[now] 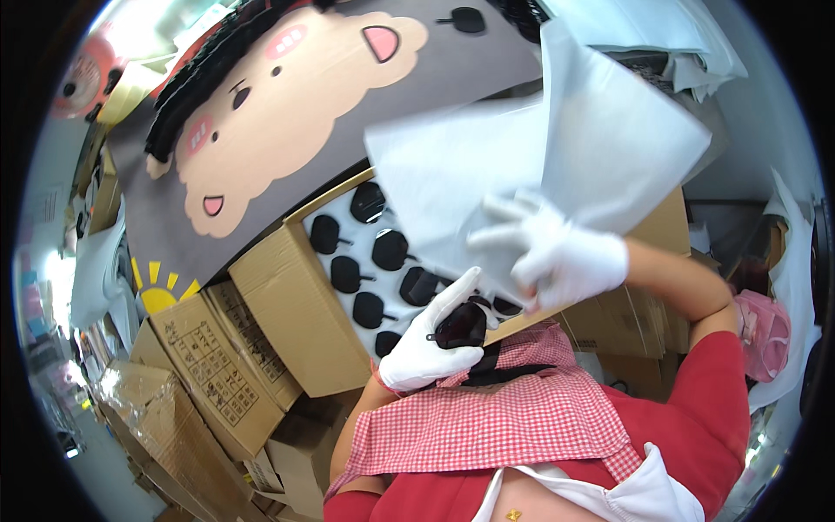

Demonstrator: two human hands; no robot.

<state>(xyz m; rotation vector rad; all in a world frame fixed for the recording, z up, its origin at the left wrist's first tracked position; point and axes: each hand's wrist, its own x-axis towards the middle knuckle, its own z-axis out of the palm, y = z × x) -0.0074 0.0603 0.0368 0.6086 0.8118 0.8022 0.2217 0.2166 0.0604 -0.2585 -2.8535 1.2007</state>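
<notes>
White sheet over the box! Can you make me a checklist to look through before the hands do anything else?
1. Both hands gloved: ok, the left hand and right hand wear white gloves.
2. Dark glossy piece in the left grip: ok, between thumb and finger.
3. Cardboard box open: ok, a flap is folded outward.
4. White sheet flat: not ok, it is bent upward.
5. Black pieces all in view: not ok, the sheet hides part of the box.
6. Right grip closed on the sheet: cannot tell, it's blurred.

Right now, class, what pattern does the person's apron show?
The apron has a small red-and-white check; it shows best in the head view, the only one here.
</notes>
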